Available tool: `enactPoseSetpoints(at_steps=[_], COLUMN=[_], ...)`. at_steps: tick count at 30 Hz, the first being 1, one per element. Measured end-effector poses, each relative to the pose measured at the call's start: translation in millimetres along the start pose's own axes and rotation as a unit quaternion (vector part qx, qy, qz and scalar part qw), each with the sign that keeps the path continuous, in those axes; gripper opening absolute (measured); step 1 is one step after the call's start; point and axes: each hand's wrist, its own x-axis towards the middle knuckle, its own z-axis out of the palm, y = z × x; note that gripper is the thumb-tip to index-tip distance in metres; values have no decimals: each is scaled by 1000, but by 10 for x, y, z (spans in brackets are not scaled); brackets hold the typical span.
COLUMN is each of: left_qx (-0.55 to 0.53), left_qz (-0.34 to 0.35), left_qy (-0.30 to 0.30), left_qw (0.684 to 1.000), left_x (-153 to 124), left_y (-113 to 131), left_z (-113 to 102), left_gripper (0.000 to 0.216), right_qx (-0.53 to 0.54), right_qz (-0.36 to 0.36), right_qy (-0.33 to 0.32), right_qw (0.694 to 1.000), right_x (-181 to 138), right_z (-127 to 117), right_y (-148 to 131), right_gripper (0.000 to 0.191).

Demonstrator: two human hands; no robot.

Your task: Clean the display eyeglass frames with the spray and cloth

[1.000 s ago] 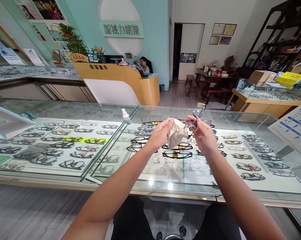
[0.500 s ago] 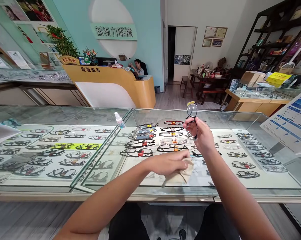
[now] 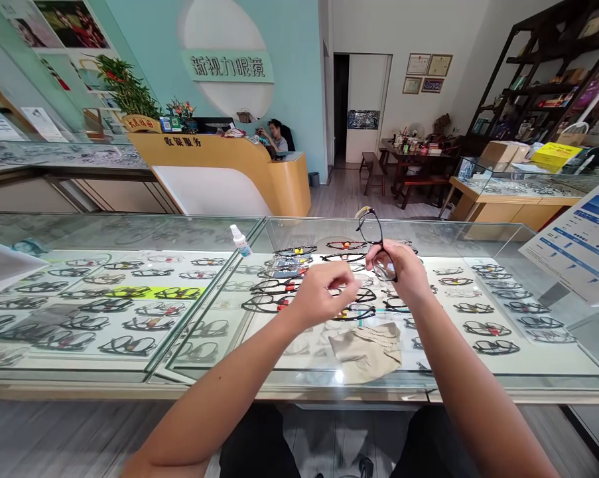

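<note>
Black-rimmed eyeglasses point(image 3: 381, 237) are held upright over the glass counter in my right hand point(image 3: 409, 271), fingers closed around the lower lens. A yellow piece shows at the top of the frame. My left hand point(image 3: 324, 295) is a little left of them, fingers loosely curled, thumb and forefinger apart, nothing seen in it. Below both hands, a beige cleaning cloth point(image 3: 366, 358) lies crumpled on the counter glass. A small white spray bottle point(image 3: 240, 240) stands on the counter to the left.
Beneath the glass top of the display case point(image 3: 289, 375) lie rows of eyeglass frames. A printed sign point(image 3: 572, 242) stands at the right, and a white sheet point(image 3: 5, 265) at the left edge. Further back, a person point(image 3: 278, 137) sits behind a wooden reception desk point(image 3: 284, 186).
My left hand has let go of the cloth, which now lies on the glass, and has risen toward the eyeglasses. In my right hand the eyeglasses have turned and tilted left.
</note>
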Motion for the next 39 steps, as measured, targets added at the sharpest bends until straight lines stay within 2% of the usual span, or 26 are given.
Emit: enactPoseSetpoints(at_steps=[2, 3, 4, 5, 7, 10, 19, 24, 26, 28, 31, 33, 36, 39], left_qx=[79, 110, 135, 154, 175, 175, 171, 176, 179, 182, 188, 192, 185, 171], left_qz=[51, 69, 83, 94, 111, 113, 87, 65, 65, 63, 40, 9, -37, -59], left_qy=[137, 171, 180, 171, 134, 105, 116, 116, 126, 151, 225, 279, 330, 347], left_qw=[986, 977, 971, 969, 969, 972, 974, 975, 974, 970, 955, 941, 925, 920], left_x=[47, 68, 87, 101, 115, 108, 75, 77, 81, 86, 92, 95, 98, 99], left_y=[-74, -110, -145, -175, -223, -256, -275, -279, -268, -258, -258, -271, -300, -320], left_z=[-95, -132, -163, -187, -214, -216, -199, -191, -190, -191, -202, -212, -221, -210], left_gripper=[14, 27, 46, 63, 76, 72, 64, 64, 63, 62, 59, 58, 59, 60], right_qx=[-42, -59, -71, -76, -75, -64, -79, -113, -127, -155, -221, -260, -311, -336], right_qz=[-2, 2, 9, 17, 28, 26, 23, -1, -35, -98, -218, -262, -274, -287], right_qy=[-42, -69, -96, -123, -163, -182, -178, -125, -71, 17, 174, 231, 224, 203], right_qw=[998, 996, 993, 989, 983, 981, 981, 986, 989, 983, 934, 900, 882, 874], right_x=[-16, -25, -35, -43, -56, -63, -73, -77, -76, -74, -76, -87, -117, -143], right_z=[-16, -19, -19, -17, -10, 0, -15, -23, -21, -15, 12, 55, 148, 229], right_y=[-29, -42, -54, -62, -70, -74, -98, -26, -12, -3, 27, 65, 132, 181], right_gripper=[38, 39, 40, 40, 41, 40, 42, 49, 50, 43, 32, 31, 38, 38])
